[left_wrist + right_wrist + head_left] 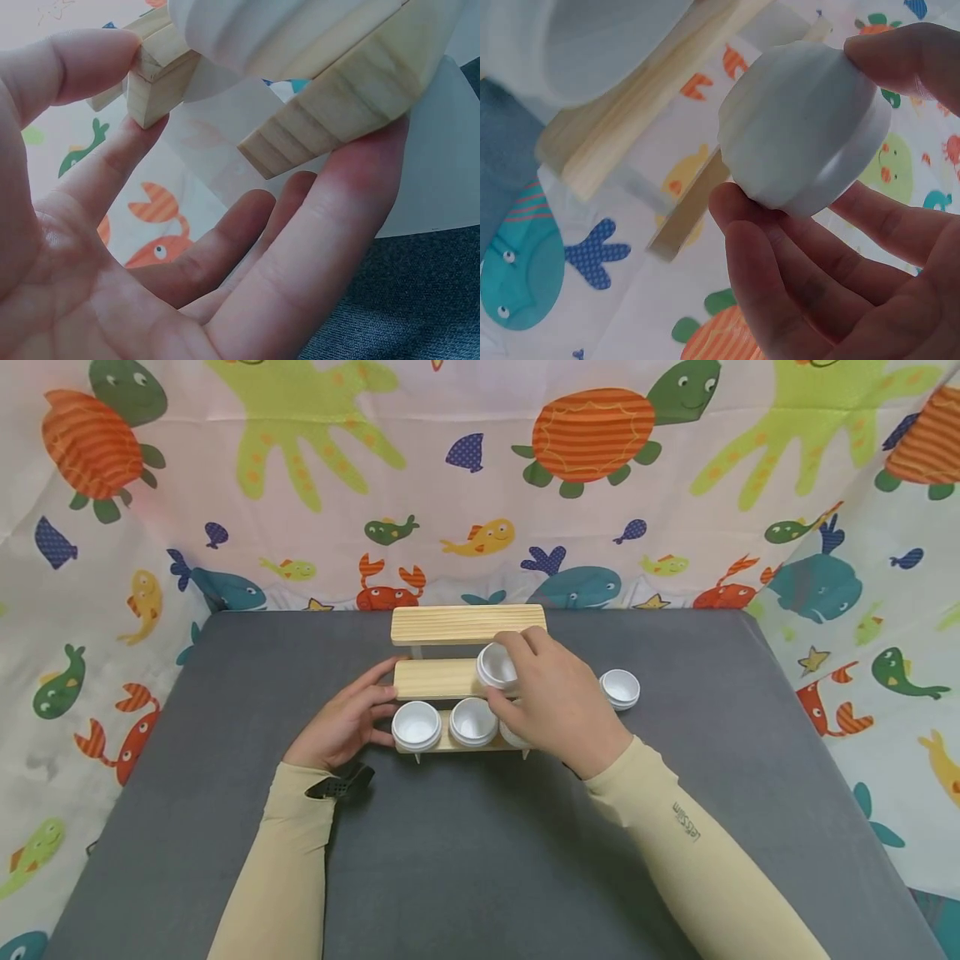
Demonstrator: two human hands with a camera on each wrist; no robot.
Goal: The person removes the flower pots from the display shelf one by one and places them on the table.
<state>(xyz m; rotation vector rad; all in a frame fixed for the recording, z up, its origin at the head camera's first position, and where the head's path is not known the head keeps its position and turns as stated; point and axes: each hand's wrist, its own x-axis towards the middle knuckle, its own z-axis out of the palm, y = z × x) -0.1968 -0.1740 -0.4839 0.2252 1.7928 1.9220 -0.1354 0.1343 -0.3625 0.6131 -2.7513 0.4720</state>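
Observation:
A three-tier wooden stand is at the middle of the table. My left hand grips its left end; in the left wrist view, thumb and a finger pinch one plank while another finger touches a lower plank. Over the right part of the middle tier, my right hand holds a small white cup between thumb and fingers. Whether that cup touches the plank, I cannot tell. Along the bottom tier stand a left cup, a middle cup and a third, mostly hidden behind my right hand.
Another white cup stands on the grey tabletop, right of the stand. The stand's top tier bears nothing. Behind and at both sides hangs a cloth printed with sea animals.

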